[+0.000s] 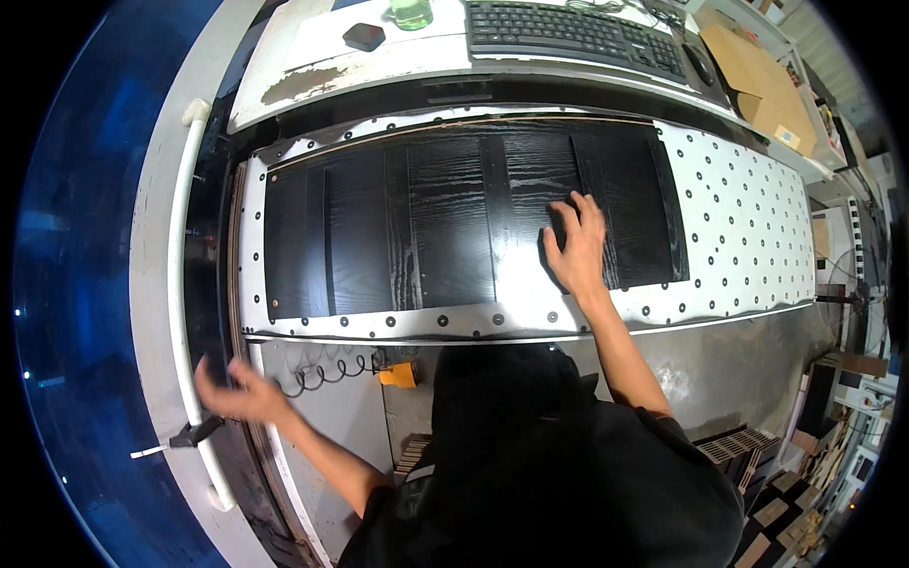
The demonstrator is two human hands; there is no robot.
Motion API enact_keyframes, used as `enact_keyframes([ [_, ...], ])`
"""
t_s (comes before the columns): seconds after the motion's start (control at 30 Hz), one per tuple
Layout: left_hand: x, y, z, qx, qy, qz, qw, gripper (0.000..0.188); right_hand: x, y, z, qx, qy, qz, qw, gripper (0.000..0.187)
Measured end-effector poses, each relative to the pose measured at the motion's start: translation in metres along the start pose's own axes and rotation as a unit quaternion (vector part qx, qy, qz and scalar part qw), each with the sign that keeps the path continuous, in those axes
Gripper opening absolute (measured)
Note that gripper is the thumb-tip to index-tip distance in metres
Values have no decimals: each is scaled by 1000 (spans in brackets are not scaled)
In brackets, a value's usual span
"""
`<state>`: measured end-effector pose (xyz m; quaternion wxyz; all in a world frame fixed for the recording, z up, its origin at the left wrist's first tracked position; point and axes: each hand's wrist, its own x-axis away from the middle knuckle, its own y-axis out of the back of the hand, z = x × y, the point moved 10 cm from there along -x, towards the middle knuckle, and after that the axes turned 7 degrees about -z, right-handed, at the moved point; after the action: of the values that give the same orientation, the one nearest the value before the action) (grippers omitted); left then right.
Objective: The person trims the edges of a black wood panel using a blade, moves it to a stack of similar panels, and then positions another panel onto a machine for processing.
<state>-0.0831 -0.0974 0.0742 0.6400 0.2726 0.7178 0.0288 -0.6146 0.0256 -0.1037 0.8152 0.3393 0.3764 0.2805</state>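
Observation:
A black wood-grain panel [445,218] with raised strips across it lies flat on a white table [748,218] dotted with dark round spots. Over the right part of the panel is my right hand [579,248], fingers apart and slightly bent; the fingertips appear to touch its surface. Off to the left, my left hand [241,393] is in the air, slightly blurred, thumb and fingers apart with nothing between them. It is nearest to a long white handle bar [185,256]. A black clamp-like fitting [196,434] sits on that bar, just below the hand.
Behind the table, a shelf carries a black keyboard [578,43], a mouse [699,64], a green glass [411,13] and a small black box [364,37]. A cardboard box [757,85] stands at the far right. Below the table's front edge are a coiled cable [327,374] and an orange-yellow tool [399,375].

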Motion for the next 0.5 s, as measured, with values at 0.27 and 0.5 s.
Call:
enact_keyframes([
  [0.27,115,-184,30,45,55,360,930,68,-6,22,-65,110,-82,-48,989,50],
  [0.5,146,-193,3,174,225,340,896,50,5,24,-72,123,-82,-34,988,49],
])
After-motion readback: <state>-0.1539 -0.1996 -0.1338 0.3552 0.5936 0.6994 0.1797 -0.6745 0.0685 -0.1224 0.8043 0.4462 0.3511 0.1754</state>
